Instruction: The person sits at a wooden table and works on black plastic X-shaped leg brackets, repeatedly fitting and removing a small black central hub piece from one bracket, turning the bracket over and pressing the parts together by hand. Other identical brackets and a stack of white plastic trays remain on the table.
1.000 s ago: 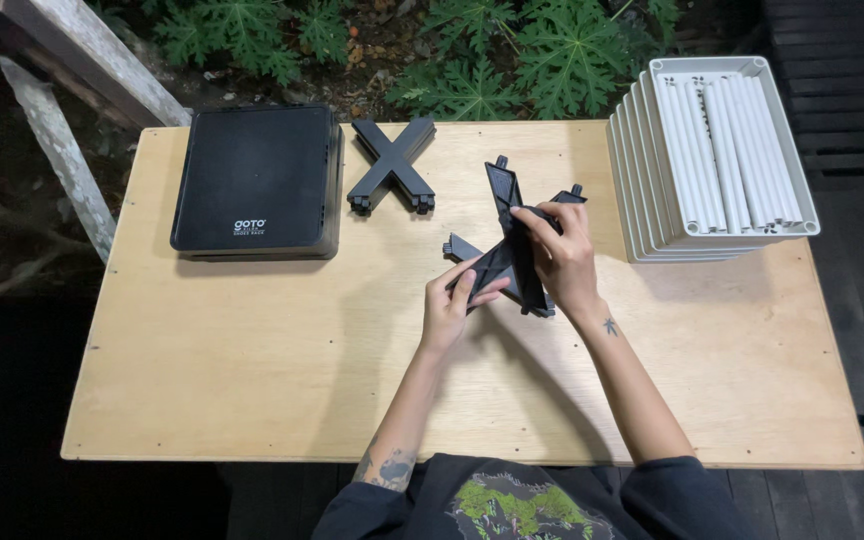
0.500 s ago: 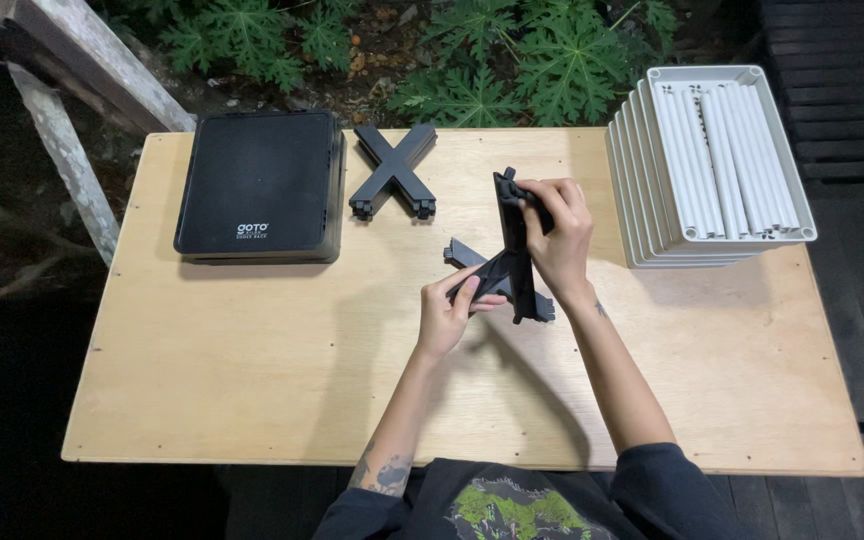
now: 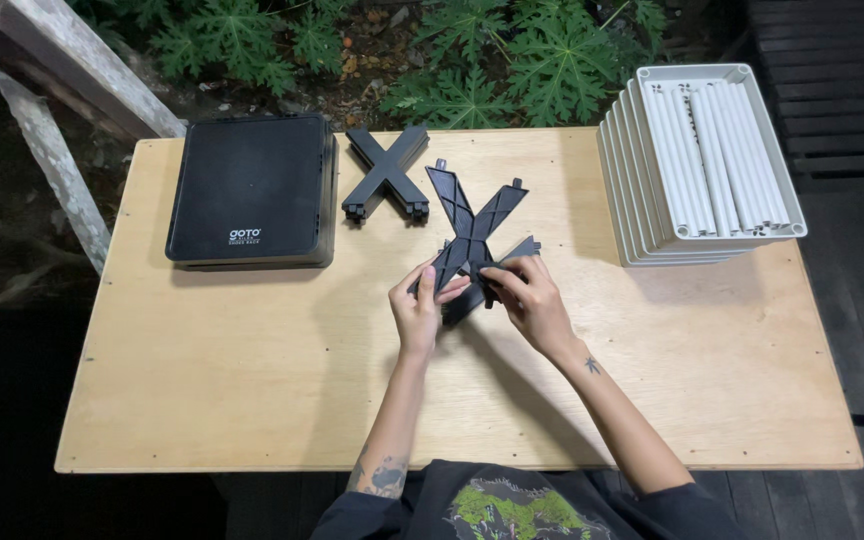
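**Both hands on a black cross brace**

Near the middle of the wooden table (image 3: 252, 400), the left hand (image 3: 420, 310) and right hand (image 3: 532, 300) each close around the lower arms of a black X-shaped brace (image 3: 472, 225), holding it upright. It looks like light, stiff ribbed plastic, best held near the crossing. A second X-piece (image 3: 387, 175) lies towards the far edge, between a black panel stack (image 3: 250, 190) and white trays (image 3: 712, 160).

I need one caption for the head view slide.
Both hands, left hand and right hand, hold a black X-shaped piece over the wooden table.
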Demonstrator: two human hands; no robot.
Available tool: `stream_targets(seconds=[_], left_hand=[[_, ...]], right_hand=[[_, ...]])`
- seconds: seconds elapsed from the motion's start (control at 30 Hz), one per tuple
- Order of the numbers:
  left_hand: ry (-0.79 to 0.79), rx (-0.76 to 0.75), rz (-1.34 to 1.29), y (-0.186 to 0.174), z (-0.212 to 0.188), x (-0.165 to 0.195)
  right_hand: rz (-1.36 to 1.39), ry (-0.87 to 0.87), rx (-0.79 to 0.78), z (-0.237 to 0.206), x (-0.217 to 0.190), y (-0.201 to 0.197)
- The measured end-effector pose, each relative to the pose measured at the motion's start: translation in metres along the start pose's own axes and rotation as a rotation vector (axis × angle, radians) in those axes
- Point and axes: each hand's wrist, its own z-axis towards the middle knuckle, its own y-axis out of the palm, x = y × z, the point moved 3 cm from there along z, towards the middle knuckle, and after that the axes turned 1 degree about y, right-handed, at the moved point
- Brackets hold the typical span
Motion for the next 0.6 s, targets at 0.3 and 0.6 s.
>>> stream_targets(seconds=[0.3,0.6], left_hand=[[0.031,0.087,-0.034,-0.013,0.005,0.001],[0.053,0.023,0.125,-0.014,-0.002,0.014]], right_hand=[[-0.026,-0.021,-0.152,-0.024,0.013,0.002],[-0.07,0.303,0.071,-0.064,0.098,-0.033]])
